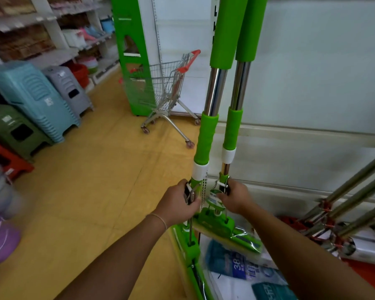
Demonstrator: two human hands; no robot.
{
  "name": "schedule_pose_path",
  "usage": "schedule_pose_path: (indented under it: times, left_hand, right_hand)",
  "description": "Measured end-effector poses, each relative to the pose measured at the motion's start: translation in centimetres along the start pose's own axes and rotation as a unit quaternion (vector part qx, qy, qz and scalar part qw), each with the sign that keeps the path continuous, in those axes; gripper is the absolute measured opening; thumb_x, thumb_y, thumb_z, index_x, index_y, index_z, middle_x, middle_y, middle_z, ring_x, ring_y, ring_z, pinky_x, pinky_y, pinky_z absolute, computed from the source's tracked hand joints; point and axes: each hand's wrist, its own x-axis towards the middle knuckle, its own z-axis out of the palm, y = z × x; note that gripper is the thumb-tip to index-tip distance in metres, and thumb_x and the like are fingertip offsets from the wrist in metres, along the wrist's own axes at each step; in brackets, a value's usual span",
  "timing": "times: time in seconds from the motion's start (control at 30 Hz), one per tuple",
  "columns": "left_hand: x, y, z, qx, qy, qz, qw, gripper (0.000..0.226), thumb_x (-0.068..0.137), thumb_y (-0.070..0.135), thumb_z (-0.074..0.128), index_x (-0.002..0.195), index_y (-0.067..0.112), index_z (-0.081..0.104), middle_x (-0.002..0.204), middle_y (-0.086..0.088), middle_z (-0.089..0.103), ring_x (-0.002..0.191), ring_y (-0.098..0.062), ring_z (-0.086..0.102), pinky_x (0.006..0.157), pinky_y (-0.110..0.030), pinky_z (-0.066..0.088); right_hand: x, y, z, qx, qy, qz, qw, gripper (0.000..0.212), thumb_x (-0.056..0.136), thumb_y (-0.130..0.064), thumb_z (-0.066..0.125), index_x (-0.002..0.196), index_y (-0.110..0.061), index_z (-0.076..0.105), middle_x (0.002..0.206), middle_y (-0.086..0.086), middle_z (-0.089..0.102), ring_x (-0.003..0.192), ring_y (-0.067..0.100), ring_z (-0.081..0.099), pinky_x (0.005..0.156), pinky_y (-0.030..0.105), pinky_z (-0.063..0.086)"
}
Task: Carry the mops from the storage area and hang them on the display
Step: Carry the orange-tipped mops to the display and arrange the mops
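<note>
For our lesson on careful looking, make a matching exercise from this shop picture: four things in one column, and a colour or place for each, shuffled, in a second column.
Things:
1. shopping trolley handle
2. tall stack of stools
3. left hand
4. mop handle sleeves

Descriptions:
A. bright green
B. gripping the left mop's metal lever
C. red
D. light blue

Pairs: 1-C, 2-D, 3-B, 4-A

Bright, even indoor light with only faint shadows. Glare streaks the chrome mop poles [217,89]. Left-edge stools [30,94] and shelves [30,29] smear with blur; wide-angle distortion bends the edges.
</note>
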Motion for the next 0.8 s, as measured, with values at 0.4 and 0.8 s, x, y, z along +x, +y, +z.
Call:
schedule_pose_path:
  times: [0.4, 0.8]
  left_hand:
    - [0.7, -0.5, 0.1, 0.004, 0.019, 0.0, 1.0, 0.021, 0.084, 0.035, 0.065, 0.091, 0.02, 0.052, 0.074, 0.002, 0.063, 0.067, -0.012, 0.061, 0.065, -0.037, 0.051]
    - [1.0, -0.5, 0.4, -0.003, 0.023, 0.001, 1.0, 0.024, 0.082, 0.035, 0.066, 0.096, 0.019, 0.054, 0.077, 0.002, 0.065, 0.07, -0.01, 0.063, 0.067, -0.036, 0.053]
  right_hand:
    - [5.4, 0.6, -1.1, -0.007, -0.013, -0.013, 1.0, 0.044, 0.092, -0.007, 0.066, 0.134, -0.015, 0.057, 0.122, 0.013, 0.068, 0.11, 0.031, 0.064, 0.09, 0.028, 0.045]
    - [8.1, 1.0, -1.7, -0.072, -0.002, -0.043, 0.996, 0.03, 0.091, -0.013, 0.066, 0.121, -0.011, 0.061, 0.119, 0.014, 0.07, 0.109, 0.035, 0.063, 0.088, 0.03, 0.045]
